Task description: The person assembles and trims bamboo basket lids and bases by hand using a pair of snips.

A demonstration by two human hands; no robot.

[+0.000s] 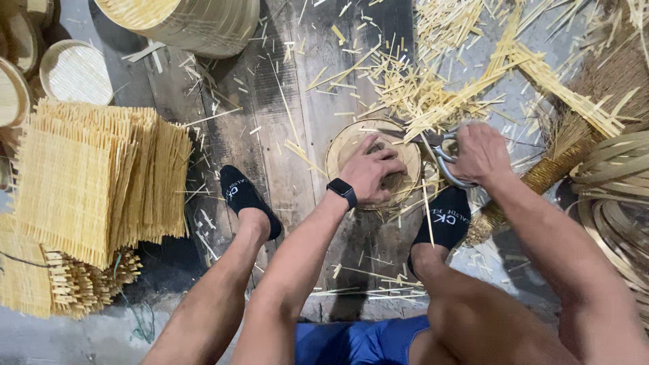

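Left hand [373, 172] on woven tray [345, 145] — right hand [481, 153], shears [443, 157]

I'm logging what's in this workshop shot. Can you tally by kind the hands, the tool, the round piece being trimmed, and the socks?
Hands: 2, the left hand pressing on the tray, the right hand gripping the shears
Metal shears: 1
Round woven bamboo tray under the left hand: 1
Black socks: 2, left sock and right sock
Total: 6
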